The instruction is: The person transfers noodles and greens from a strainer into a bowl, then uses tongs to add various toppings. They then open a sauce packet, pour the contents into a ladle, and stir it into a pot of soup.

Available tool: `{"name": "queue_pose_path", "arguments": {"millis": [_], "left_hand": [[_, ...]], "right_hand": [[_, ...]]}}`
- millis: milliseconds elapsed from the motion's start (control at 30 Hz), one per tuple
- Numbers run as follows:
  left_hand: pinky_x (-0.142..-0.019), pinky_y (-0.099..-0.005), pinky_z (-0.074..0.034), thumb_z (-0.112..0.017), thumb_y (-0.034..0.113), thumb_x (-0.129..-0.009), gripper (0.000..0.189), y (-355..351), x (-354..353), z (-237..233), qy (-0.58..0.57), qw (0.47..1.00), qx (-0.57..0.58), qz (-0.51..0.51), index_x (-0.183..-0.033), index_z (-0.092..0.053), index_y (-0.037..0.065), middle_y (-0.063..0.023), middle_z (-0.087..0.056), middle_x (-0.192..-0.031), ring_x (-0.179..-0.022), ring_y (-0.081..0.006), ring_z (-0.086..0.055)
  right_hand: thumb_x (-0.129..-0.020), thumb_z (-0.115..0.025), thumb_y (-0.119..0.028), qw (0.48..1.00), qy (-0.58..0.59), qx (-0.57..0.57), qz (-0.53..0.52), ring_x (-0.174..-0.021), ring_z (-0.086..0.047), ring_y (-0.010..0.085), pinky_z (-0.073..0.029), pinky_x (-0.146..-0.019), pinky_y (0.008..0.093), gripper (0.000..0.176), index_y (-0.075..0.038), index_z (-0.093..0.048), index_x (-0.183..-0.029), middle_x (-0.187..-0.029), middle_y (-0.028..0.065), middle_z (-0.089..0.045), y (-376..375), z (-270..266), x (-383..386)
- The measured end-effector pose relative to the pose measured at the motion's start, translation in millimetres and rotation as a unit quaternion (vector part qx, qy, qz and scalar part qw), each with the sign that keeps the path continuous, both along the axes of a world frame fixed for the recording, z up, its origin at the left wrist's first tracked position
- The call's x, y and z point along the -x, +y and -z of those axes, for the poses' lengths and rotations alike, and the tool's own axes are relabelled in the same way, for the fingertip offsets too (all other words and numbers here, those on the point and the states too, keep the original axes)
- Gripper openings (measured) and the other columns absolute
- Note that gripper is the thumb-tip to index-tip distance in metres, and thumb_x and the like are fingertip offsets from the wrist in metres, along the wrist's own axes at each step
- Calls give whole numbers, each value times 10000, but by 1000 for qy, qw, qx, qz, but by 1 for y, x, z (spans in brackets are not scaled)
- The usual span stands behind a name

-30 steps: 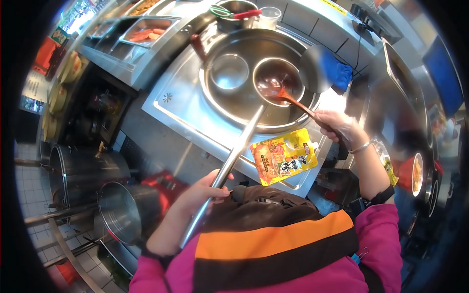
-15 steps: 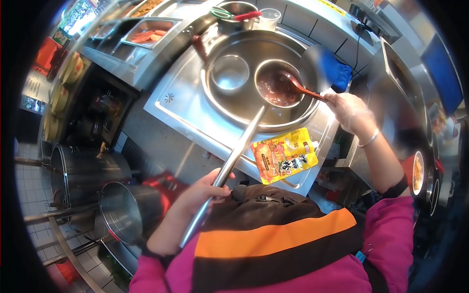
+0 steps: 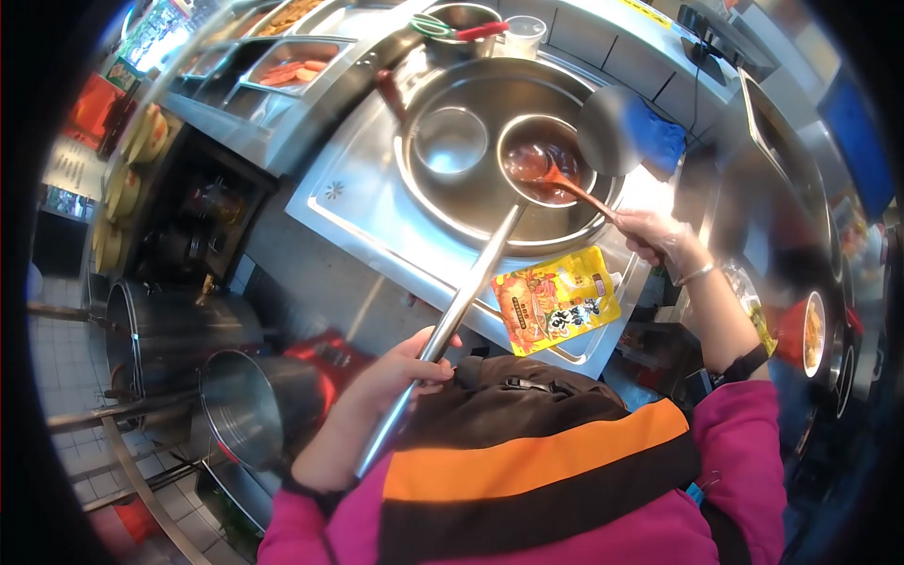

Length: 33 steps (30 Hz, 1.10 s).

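Note:
My left hand (image 3: 414, 367) is wrapped round the long metal handle of a ladle (image 3: 476, 278). The ladle's deep bowl sits inside a wide steel pot (image 3: 414, 202) and holds reddish-brown liquid (image 3: 527, 162). In my right hand (image 3: 654, 237), which wears a clear plastic glove, is the handle of a reddish-brown spoon (image 3: 582, 193). The spoon's head dips into the liquid in the ladle. Between my body and the pot, a yellow printed pouch (image 3: 556, 301) lies on the steel counter.
Behind the pot stand a steel container (image 3: 461, 47) with green- and red-handled tools and a clear cup (image 3: 524, 36). Food trays (image 3: 292, 71) are at the upper left. Large metal pots (image 3: 250, 400) stand low on the left. A blue cloth-like item (image 3: 654, 137) lies right of the pot.
My right hand has moved down and slightly left, shifting the spoon's head lower in the ladle's liquid. My left hand keeps hold of the ladle. The whole view has shifted slightly.

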<state>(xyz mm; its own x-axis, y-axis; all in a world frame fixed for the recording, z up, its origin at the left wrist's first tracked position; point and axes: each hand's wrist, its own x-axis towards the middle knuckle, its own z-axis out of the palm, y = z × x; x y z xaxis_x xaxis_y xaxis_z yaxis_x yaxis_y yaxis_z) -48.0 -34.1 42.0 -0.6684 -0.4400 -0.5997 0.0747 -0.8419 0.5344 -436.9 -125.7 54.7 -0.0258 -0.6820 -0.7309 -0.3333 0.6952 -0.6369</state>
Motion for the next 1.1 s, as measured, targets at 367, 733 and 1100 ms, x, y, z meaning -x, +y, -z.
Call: {"name": "queue_pose_path", "arguments": {"millis": [367,733,1100], "left_hand": [[-379,-154,-270,-548,-2,-781,343,-1,-1,-3,5,1000,-17,-3,-1093,-414,49,-10,-465,-644,-431,-40,-359],[-369,-154,-264,-543,-12,-780,339,-2,-2,1,32,999,-14,-5,-1089,-416,44,-21,-473,-648,-433,-40,-363],[-374,-157,-278,-549,-25,-767,357,-5,0,-3,-4,1000,12,10,-1090,-414,44,-25,-487,-660,-438,-41,-376]], "right_hand": [[-815,-528,-201,790,494,292,-217,-767,-589,324,-471,-686,375,239,-129,-614,-1026,-881,181,-609,16,-51,-15],[-799,-538,-202,846,433,170,-262,-564,-578,187,-444,-508,299,227,-77,-626,-967,-642,72,-580,-3,-71,-18],[-820,-565,-268,999,-19,31,29,-386,-386,45,-280,-333,197,231,-105,-600,-981,-564,-21,-480,13,13,7]]}}
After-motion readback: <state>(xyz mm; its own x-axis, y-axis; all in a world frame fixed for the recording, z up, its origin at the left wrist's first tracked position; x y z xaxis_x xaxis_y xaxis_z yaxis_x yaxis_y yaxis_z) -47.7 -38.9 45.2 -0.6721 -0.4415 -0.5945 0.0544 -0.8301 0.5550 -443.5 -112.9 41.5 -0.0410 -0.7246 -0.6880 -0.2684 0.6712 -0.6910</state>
